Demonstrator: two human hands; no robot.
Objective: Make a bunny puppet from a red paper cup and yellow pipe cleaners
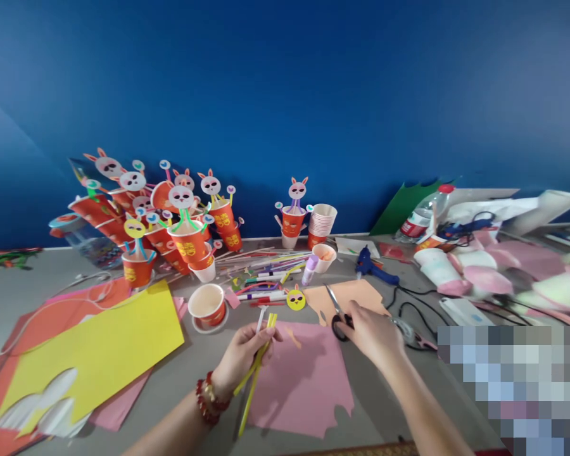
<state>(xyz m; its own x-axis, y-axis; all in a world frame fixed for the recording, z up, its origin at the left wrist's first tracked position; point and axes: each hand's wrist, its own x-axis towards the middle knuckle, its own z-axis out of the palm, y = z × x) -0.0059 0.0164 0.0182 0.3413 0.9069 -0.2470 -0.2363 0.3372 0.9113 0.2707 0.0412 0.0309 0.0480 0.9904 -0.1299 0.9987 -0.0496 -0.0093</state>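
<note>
My left hand (pixel 247 354), with a red bead bracelet on its wrist, is closed around several yellow pipe cleaners (pixel 251 399). A thin white strip (pixel 262 316) sticks up from the same grip. Beneath them lies a pink paper sheet (pixel 304 392) with cut edges. My right hand (pixel 368 329) has its fingers closed at the black handles of the scissors (pixel 333 297), whose blades rest over a peach paper sheet (pixel 365 294). Between the hands, a little farther back, is a yellow paper face (pixel 295 299) with pink ears.
Red paper cups with rabbit faces (pixel 185 244) crowd the back left; a stack of cups (pixel 322 221) stands at the wall. Yellow paper (pixel 99 354) covers the left side. Markers (pixel 266 295), a blue glue gun (pixel 375 269) and its cables lie behind my hands.
</note>
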